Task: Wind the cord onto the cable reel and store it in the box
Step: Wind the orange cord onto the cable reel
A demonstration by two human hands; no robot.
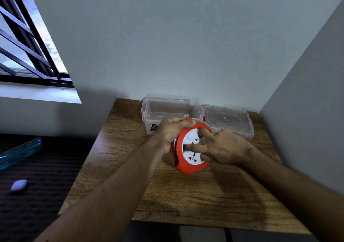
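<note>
1. While the left grip [172, 131] clenches the red rim of the cable reel [188, 165], the right grip [223, 148] presses spread fingers on its white socket face.
2. The reel is held tilted just above the middle of the desk [186, 195].
3. The open box [149, 109] stands straight behind the reel at the back edge, nearer to the left grip, so I judge that this grip should carry it there.

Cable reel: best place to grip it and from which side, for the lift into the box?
Probably the red rim, from its upper left, where the left hand wraps it: the reel is tilted up, leaving that edge free for curled fingers. The flat white socket face gives no hold; the right hand only presses on it.
</note>
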